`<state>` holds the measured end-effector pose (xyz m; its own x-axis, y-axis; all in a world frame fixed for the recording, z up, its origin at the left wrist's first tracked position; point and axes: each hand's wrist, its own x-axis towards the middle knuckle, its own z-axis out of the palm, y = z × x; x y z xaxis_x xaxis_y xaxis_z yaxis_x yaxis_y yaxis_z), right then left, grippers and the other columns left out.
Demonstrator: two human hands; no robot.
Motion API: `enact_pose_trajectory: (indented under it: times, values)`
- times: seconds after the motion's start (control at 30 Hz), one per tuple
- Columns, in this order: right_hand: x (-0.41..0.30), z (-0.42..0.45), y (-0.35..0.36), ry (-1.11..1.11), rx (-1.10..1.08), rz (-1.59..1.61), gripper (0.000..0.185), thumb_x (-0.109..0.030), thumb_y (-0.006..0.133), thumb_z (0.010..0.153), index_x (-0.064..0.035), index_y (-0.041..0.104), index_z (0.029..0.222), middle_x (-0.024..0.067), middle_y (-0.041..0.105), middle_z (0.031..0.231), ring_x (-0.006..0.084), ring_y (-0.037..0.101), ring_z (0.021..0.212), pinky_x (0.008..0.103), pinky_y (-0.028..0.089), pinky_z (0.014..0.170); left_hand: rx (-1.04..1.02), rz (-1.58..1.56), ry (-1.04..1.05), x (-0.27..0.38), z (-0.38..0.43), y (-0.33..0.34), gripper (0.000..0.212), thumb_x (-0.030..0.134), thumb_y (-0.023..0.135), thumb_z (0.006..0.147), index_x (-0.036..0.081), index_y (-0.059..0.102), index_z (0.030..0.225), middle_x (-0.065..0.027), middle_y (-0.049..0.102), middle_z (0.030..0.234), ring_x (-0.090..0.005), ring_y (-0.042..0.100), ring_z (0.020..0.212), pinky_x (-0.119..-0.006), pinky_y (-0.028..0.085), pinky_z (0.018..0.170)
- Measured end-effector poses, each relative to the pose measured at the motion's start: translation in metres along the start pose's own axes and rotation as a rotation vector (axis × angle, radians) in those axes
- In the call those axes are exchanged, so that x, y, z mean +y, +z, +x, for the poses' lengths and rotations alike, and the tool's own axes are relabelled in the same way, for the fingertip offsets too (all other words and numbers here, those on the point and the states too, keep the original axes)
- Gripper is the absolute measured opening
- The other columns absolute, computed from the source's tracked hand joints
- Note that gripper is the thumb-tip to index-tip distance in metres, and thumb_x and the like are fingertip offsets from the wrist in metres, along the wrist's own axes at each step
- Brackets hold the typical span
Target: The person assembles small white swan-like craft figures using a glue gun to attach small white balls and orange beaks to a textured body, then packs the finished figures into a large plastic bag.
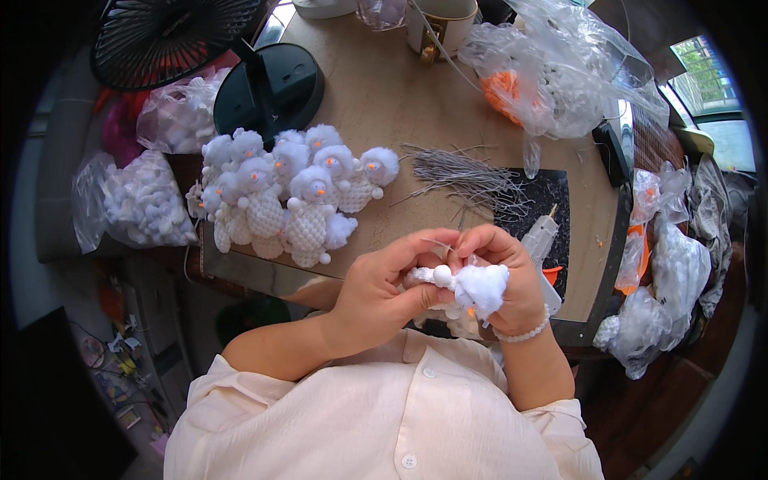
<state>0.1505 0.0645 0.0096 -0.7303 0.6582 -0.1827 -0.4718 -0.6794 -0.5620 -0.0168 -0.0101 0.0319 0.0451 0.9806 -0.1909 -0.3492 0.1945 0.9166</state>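
Close to my chest, at the table's near edge, both hands hold one white crocheted snowman doll (480, 289) with a fluffy head and an orange nose, lying sideways. My left hand (393, 288) grips its body, thumb by a small white ball. My right hand (507, 270) is behind the fluffy head, fingertips pinching near the neck. A thin wire (438, 243) sticks out between the fingertips of both hands. Finished-looking snowman dolls (309, 222) stand and lean in a group to the left. A pile of thin grey wires (468, 180) lies beyond my hands.
A glue gun (542, 234) rests on a black speckled slab (555, 192) at right. A black fan (267, 90) stands at the back left. Plastic bags of white pieces (147, 201) sit at left; more bags (564, 78) lie at back right, near a mug (441, 27).
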Motion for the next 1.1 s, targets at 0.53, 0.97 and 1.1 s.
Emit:
enact_pose_trajectory:
  times: [0.53,0.97,1.1]
  values:
    - [-0.008,-0.012,0.005,0.203,0.187,-0.304,0.023,-0.015,0.057,0.095,0.0014,0.061,0.111,0.0042,0.064,0.094,0.0082,0.060,0.083,0.0219,0.049,0.073,0.096,0.184,0.201,-0.008,0.001,-0.005,0.020,-0.004,0.065,0.085,0.001,0.063,0.104,-0.0062,0.062,0.098,-0.0112,0.058,0.086,-0.022,0.046,0.073]
    - [-0.007,-0.028,0.030,-0.160,0.413,-1.183,0.016,-0.013,0.071,0.085,0.0010,0.064,0.085,0.0032,0.061,0.068,0.0089,0.054,0.057,0.0226,0.043,0.051,0.204,-0.038,0.050,-0.012,0.002,-0.004,0.019,0.007,0.061,0.093,0.004,0.049,0.107,-0.0051,0.058,0.105,-0.0080,0.057,0.091,-0.022,0.049,0.078]
    - [-0.007,-0.027,0.032,-0.433,0.367,-1.375,0.016,-0.011,0.074,0.081,-0.0007,0.063,0.084,0.0086,0.059,0.066,0.0176,0.055,0.054,0.0256,0.041,0.048,0.213,0.079,0.070,-0.010,0.002,-0.002,0.019,0.007,0.061,0.092,0.004,0.048,0.106,-0.0059,0.059,0.104,-0.0076,0.058,0.088,-0.022,0.049,0.075]
